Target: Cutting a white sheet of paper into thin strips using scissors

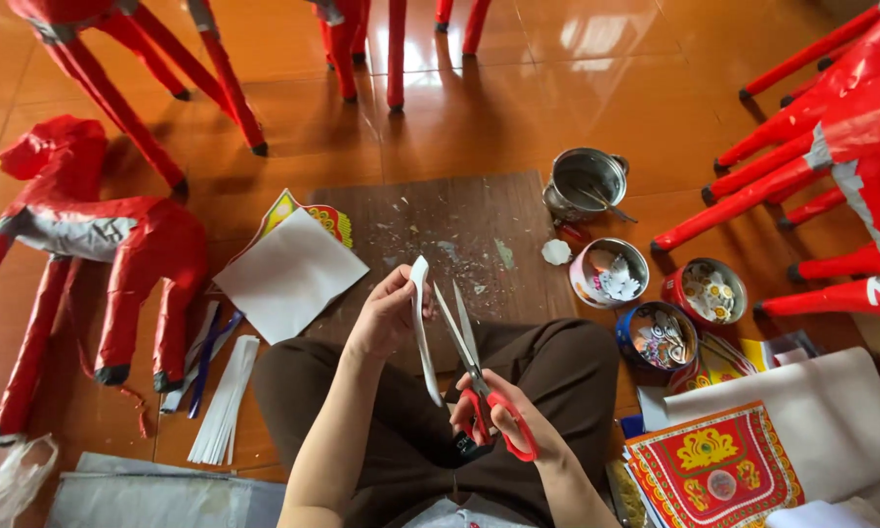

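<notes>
Red-handled scissors are gripped in the right hand, fingers through the loops, blades parted and pointing up and away from the body. The left hand is closed on a narrow white paper strip, pinching it near its upper end; the strip hangs down in a slight curve, just left of the open blades, above the person's lap. Whether the blades touch the strip cannot be told.

Beyond the hands lies a brown board on the orange tiled floor, scattered with small paper scraps. A white sheet rests at the board's left edge, and a bundle of white strips lies on the floor further left. A red paper horse stands at far left. To the right of the board sit a steel pot and three round tins holding small cut pieces. Red and yellow printed sheets lie at lower right.
</notes>
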